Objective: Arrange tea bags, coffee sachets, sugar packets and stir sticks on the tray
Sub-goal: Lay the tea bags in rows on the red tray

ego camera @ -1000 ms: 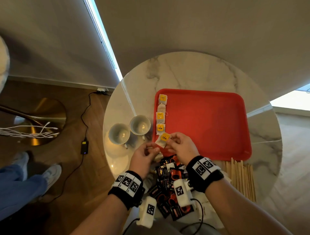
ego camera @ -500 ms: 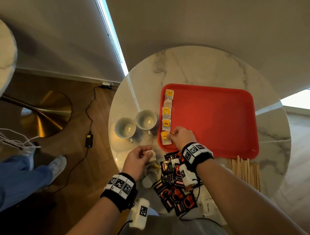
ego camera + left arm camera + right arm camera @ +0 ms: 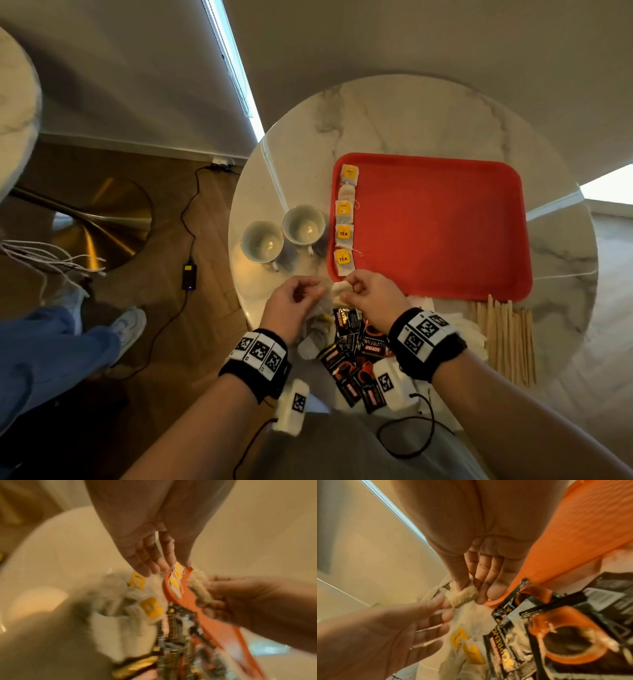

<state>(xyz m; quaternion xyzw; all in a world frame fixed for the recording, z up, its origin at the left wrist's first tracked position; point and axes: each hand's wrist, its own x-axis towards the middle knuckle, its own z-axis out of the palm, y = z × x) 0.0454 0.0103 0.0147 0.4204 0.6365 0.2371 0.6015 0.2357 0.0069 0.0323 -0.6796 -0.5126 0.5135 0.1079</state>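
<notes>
A red tray (image 3: pixel 438 226) lies on the round marble table (image 3: pixel 411 116). Several yellow-tagged tea bags (image 3: pixel 343 233) stand in a column along its left edge. Just off the tray's near-left corner my right hand (image 3: pixel 349 286) pinches a rolled white tea bag (image 3: pixel 338 287), seen close in the right wrist view as the tea bag (image 3: pixel 464 597) between thumb and fingers. My left hand (image 3: pixel 317 291) is beside it, fingers loose, its fingertips (image 3: pixel 443 609) reaching the bag. Under both hands lie loose tea bags (image 3: pixel 315 332) and black coffee sachets (image 3: pixel 356 346).
Two white cups (image 3: pixel 262 241) (image 3: pixel 304 226) stand left of the tray. Wooden stir sticks (image 3: pixel 503 339) lie near the table's front right edge, with white packets (image 3: pixel 472 332) beside them. A person's legs and a cable are on the floor at left.
My right hand has left a tea bag at the bottom of the tray's column, drawn back to the near corner and taken the bag my left hand held.
</notes>
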